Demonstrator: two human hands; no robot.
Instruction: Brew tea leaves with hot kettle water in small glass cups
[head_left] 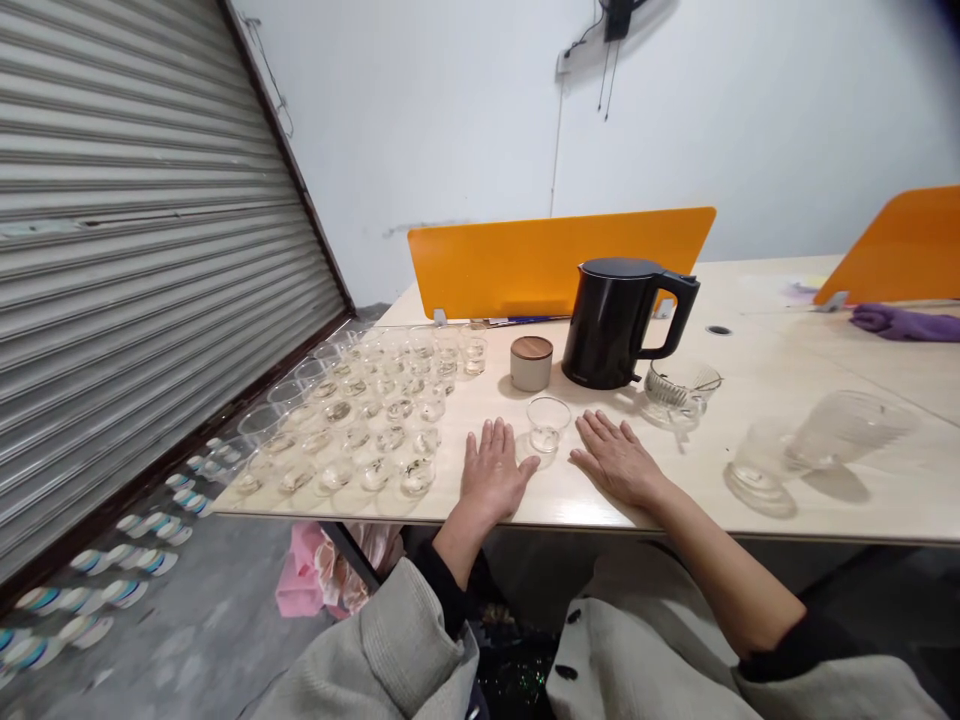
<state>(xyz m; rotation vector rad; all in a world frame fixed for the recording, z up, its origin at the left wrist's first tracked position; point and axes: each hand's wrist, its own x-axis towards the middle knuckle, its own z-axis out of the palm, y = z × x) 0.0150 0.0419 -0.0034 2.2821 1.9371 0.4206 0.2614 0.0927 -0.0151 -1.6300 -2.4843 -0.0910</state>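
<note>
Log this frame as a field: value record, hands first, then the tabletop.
left hand: palm down on table, holding nothing
right hand: palm down on table, holding nothing
between hands: one clear cup, upright
beyond cup: lidded jar; black kettle to its right
left side: rows of clear cups, many with dark bits inside
right side: glass vessel; clear cup stack on its side
back: orange panel; purple cloth far right

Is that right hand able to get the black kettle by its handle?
Probably yes: the right hand lies flat and empty on the table, and the black kettle stands just beyond it. But a glass jug sits in front of the handle, so it may need reaching over.
</note>
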